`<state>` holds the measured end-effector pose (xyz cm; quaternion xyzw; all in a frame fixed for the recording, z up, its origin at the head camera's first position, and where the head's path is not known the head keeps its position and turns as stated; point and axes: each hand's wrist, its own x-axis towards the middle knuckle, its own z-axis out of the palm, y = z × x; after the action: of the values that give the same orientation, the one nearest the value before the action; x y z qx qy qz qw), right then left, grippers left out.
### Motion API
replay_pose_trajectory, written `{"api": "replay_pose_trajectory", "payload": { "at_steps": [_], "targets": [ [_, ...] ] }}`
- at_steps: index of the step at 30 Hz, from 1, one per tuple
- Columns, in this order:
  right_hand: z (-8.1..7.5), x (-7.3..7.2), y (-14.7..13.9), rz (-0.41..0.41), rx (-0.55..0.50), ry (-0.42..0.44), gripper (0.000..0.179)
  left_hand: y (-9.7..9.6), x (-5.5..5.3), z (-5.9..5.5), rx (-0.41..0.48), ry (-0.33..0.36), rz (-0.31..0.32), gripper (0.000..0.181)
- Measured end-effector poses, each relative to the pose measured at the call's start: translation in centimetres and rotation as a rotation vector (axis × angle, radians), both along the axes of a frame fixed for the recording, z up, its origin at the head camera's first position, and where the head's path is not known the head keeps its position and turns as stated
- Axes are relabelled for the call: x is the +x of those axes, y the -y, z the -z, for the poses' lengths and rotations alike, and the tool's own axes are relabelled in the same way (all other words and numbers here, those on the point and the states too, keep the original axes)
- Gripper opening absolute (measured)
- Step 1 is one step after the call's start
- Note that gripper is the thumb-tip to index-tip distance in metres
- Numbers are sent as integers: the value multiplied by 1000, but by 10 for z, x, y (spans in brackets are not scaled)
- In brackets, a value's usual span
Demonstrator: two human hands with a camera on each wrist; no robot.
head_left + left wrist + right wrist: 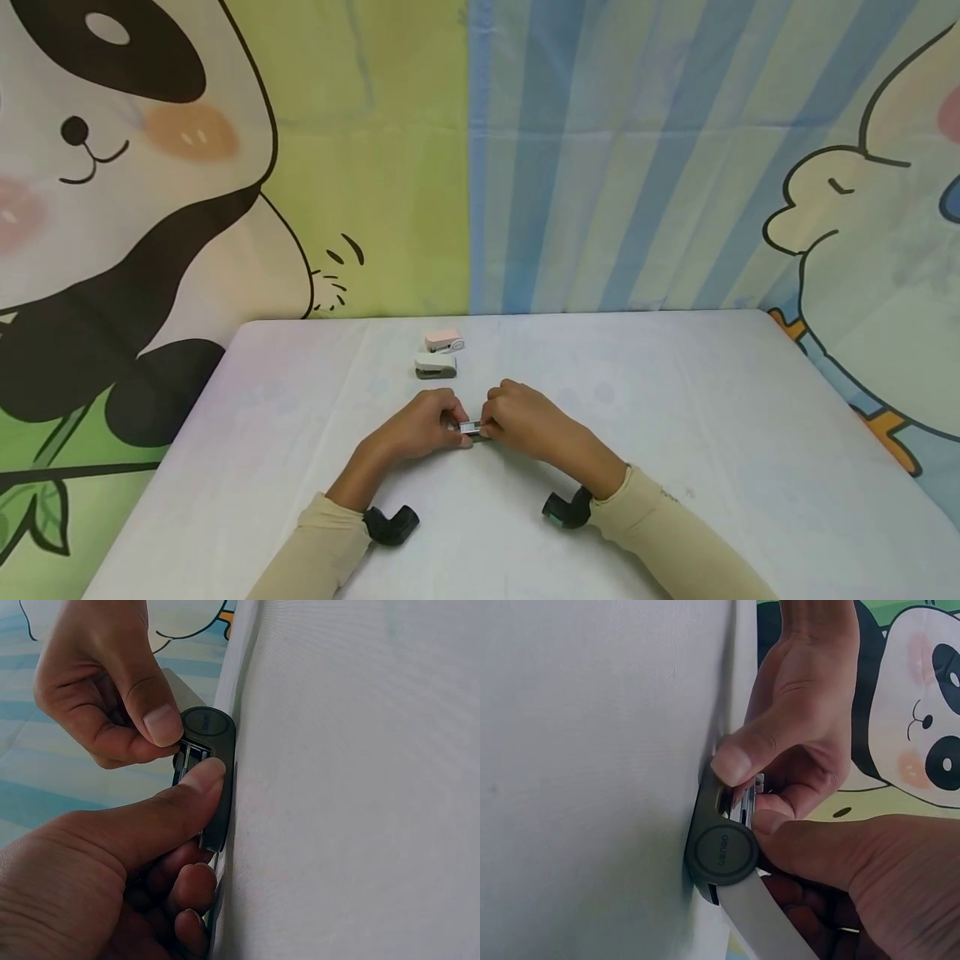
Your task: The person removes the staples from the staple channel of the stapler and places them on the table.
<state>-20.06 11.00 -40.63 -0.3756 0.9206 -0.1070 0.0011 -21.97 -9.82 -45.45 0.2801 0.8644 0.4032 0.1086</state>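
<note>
A stapler (470,427) with a dark grey-green base is swung open between the two hands over the white table. In the right wrist view its round hinge end (724,855) and raised white top arm (761,919) show, with the metal staple channel (744,806) exposed. My left hand (423,425) grips the base, thumb pressed on its side and the other fingers curled beneath. At the hinge end, my right hand (528,417) holds the stapler, thumb and index finger pinched close to the channel. Whether loose staples are between those fingertips is hidden.
Beyond the hands, a white stapler (435,365) with a grey base lies on the white tablecloth (637,400). A pink stapler (444,339) sits just behind it. A printed cloth (570,167) hangs behind the table's far edge.
</note>
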Motion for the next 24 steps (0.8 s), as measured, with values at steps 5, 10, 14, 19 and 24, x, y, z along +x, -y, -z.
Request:
{"api": "replay_pose_trajectory", "payload": {
  "at_steps": [5,10,14,19,24],
  "targets": [
    [-1,2,3,37,22,6,9,1,1,0,2,-7,5,19],
    [-1,4,4,35,31,-33,10,0,1,-1,2,4,6,19],
    [1,5,3,3,19,-85,7,0,1,-1,-1,-1,8,19],
    [6,5,3,-13,6,-115,4,0,2,-2,2,2,8,19],
    [10,5,7,30,-19,-134,2,0,1,-2,-2,8,3,20]
  ]
}}
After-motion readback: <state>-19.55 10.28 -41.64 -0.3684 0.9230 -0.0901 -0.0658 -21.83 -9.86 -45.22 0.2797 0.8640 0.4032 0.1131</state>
